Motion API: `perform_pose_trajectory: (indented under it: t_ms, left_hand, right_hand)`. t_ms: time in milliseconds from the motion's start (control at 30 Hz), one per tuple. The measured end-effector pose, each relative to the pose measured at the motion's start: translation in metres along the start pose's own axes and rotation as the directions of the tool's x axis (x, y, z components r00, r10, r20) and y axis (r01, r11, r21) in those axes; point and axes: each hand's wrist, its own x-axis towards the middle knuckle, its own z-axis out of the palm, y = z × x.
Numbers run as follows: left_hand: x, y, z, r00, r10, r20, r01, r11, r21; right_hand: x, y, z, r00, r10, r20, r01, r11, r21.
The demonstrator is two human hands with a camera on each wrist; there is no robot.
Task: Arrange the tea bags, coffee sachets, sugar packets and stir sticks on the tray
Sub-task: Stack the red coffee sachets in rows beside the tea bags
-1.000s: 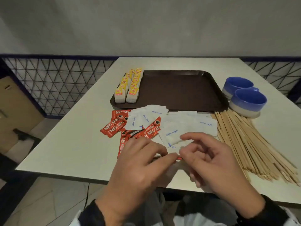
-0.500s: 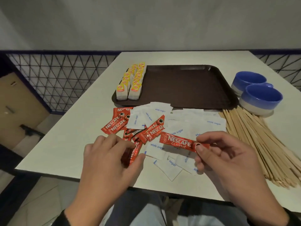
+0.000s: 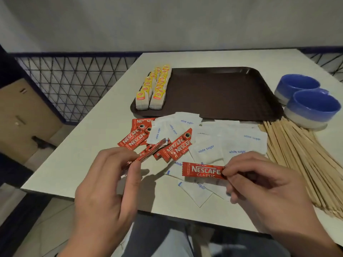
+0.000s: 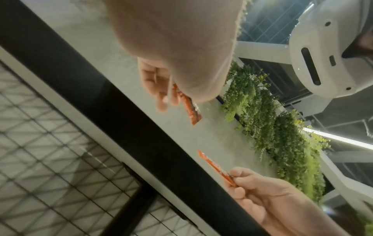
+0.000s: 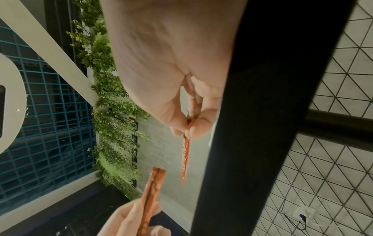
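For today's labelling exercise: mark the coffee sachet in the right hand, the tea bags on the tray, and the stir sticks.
coffee sachet (image 3: pixel 203 171), head view, on the printed red face.
tea bags (image 3: pixel 156 93), head view, on a front yellow tag.
stir sticks (image 3: pixel 300 156), head view, mid-bundle on the table.

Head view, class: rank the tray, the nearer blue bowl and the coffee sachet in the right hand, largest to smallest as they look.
1. Tray
2. Nearer blue bowl
3. Coffee sachet pinched by the right hand; it looks smallest though it is nearest the camera.
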Motion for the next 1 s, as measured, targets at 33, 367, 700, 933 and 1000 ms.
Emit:
perform_pose_trajectory:
  t_ms: [33,367,700,933,1000]
  left_hand:
    - [0.001,0.006,0.004,1.000,0.026,-0.001,-0.025,0.998,-0.063]
    - [0.012,0.020,0.040,0.932,0.310,0.189,-0.237,0.913,-0.331]
    - [0.014,0.021,0.047,0.914,0.319,0.250,-0.229,0.915,-0.332]
    - [0.015,0.025,0.044,0.919,-0.016,0.394,0.264,0.766,-0.586]
    - [0.014,0.024,0.046,0.904,-0.047,0.426,0.321,0.733,-0.600]
  right_hand:
    - [0.000,0.001,0.001,1.000,-0.004,0.010,0.004,1.000,-0.004]
    - [0.005,-0.001,-0.005,0.992,0.122,-0.042,-0.118,0.989,0.091]
    - [0.002,-0.007,-0.001,0.997,0.065,0.045,-0.070,0.990,0.122]
    - [0.000,-0.004,-0.002,0.999,-0.011,0.043,0.008,0.998,0.056]
    - [-0.001,-0.005,0.000,0.999,-0.008,0.045,0.008,1.000,0.001]
